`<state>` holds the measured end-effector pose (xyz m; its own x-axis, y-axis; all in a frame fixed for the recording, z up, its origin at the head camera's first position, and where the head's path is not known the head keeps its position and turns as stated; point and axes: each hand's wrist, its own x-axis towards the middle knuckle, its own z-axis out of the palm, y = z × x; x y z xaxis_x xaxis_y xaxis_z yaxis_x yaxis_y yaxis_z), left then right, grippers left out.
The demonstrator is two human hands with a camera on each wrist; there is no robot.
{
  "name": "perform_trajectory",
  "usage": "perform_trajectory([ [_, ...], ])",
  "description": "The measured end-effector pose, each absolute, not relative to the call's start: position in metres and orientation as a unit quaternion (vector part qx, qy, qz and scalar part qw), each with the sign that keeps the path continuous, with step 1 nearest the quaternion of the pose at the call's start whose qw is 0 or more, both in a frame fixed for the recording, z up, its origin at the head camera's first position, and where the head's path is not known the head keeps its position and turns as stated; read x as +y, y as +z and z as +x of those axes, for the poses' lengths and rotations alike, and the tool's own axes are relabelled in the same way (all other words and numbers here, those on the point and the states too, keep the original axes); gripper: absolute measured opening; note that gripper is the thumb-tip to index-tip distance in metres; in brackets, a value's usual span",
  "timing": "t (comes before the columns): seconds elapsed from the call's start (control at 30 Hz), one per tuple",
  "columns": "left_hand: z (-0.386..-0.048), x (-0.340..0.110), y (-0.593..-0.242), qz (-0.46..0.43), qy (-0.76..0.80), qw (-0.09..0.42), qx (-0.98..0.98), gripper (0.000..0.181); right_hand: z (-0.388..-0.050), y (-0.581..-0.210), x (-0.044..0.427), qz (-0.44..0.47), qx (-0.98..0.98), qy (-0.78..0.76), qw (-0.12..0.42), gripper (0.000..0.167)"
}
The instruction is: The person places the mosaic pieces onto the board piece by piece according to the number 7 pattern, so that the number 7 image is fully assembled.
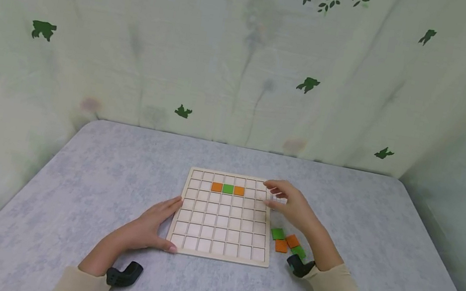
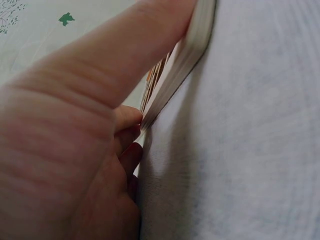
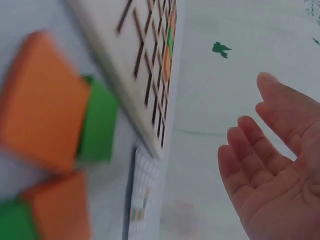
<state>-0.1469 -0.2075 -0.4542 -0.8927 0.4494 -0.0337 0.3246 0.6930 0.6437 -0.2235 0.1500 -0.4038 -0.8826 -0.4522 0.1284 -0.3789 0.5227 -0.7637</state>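
A pale wooden grid board (image 1: 221, 222) lies flat on the table. Three tiles sit side by side in its second row from the top: an orange tile (image 1: 216, 187), a green tile (image 1: 228, 189) and another orange tile (image 1: 239, 191). My left hand (image 1: 148, 226) rests against the board's left edge, thumb at the near left corner; in the left wrist view the thumb (image 2: 100, 60) touches the rim. Over the board's right edge hovers my right hand (image 1: 292, 206), its fingers loosely bent. The right wrist view shows that hand (image 3: 280, 160) holding nothing.
Several loose orange and green tiles (image 1: 281, 246) lie right of the board, near my right wrist. A small card with a printed grid (image 3: 142, 195) lies beyond them, mostly covered by my right hand in the head view. A patterned curtain (image 1: 227, 63) stands behind the table.
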Motion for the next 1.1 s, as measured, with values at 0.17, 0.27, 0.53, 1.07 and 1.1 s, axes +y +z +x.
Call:
perform_trajectory([
  [0.17, -0.147, -0.208, -0.454, 0.209, 0.329, 0.096, 0.916, 0.116, -0.207, -0.412, 0.174, -0.239, 0.877, -0.414, 0.059, 0.045],
  [0.27, -0.147, -0.208, -0.454, 0.211, 0.329, 0.096, 0.916, 0.116, -0.200, -0.420, 0.187, -0.235, 0.881, -0.403, 0.080, 0.044],
  [0.53, -0.147, -0.207, -0.454, 0.212, 0.326, 0.091, 0.917, 0.116, -0.192, -0.439, 0.203, -0.230, 0.881, -0.395, 0.122, 0.034],
  [1.07, -0.147, -0.207, -0.454, 0.211, 0.332, 0.096, 0.914, 0.116, -0.191, -0.442, 0.193, -0.222, 0.908, -0.342, 0.101, 0.024],
  [1.1, -0.147, -0.207, -0.454, 0.211, 0.331, 0.096, 0.915, 0.116, -0.191, -0.440, 0.192, -0.218, 0.908, -0.343, 0.103, 0.024],
])
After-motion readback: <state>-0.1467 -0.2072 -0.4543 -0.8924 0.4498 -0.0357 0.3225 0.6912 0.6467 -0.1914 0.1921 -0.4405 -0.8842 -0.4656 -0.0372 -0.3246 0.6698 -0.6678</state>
